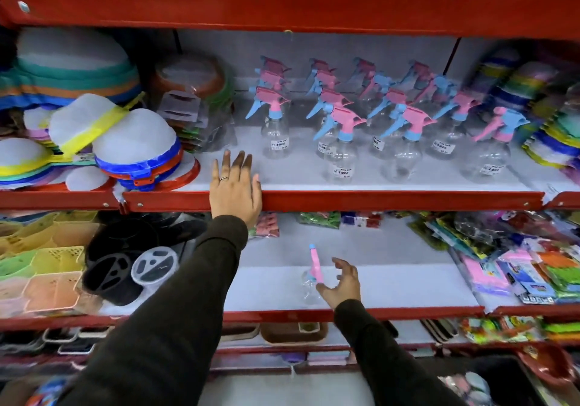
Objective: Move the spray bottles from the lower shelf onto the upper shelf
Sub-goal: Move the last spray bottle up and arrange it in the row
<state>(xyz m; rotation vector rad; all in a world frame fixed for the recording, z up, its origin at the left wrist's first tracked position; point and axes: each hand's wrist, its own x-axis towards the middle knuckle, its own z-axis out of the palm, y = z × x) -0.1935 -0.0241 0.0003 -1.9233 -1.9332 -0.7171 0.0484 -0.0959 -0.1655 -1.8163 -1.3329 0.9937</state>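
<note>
On the lower shelf (361,286), one spray bottle (310,277) stands near the red front lip, white surface bare around it. Just beside it, the right hand (342,283) curls spread, not yet gripping. Flat and spread, the left hand (235,189) rests over the upper shelf (376,200) edge beside the bottle rows (370,123).

Many spray bottles (342,142) stand on the upper shelf (376,200); one bottle (309,283) on the lower shelf (282,280).

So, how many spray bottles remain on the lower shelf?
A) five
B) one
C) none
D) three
B: a single spray bottle stands on the lower shelf, with the right hand open beside it; the others stand on the upper shelf.
</note>
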